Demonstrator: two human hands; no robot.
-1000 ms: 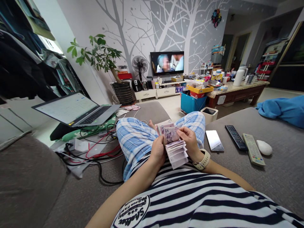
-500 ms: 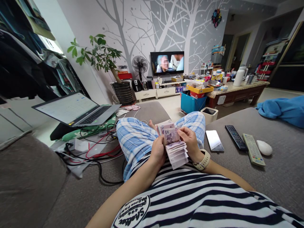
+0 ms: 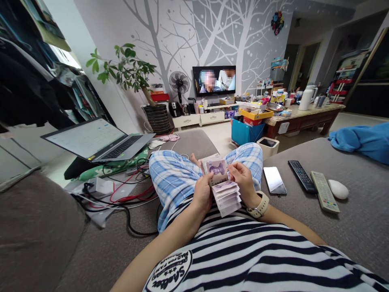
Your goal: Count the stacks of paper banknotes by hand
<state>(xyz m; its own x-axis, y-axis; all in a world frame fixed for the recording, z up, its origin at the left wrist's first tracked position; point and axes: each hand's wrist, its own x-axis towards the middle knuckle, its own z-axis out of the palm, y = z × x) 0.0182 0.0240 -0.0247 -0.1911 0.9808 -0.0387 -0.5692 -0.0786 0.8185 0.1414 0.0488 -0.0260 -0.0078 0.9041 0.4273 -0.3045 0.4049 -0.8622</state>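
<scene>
A stack of purplish banknotes is held over my lap, the top note showing a printed portrait. My left hand is closed round the stack's near left side, its thumb lying on the face of the notes. At the right edge of the stack, my right hand has its fingers pinched at the notes. Below hangs a fanned row of folded-down banknotes, their ends stepped toward my striped shirt. A pale watch is on my right wrist.
On the sofa to my right lie a phone, a black remote, a beige remote and a white mouse. To my left are an open laptop and tangled cables. A cluttered table stands ahead right.
The top of the stack shows a portrait where a large numeral was visible before. My right fingers have shifted slightly at the notes' edge; my left hand stays nearly still.
</scene>
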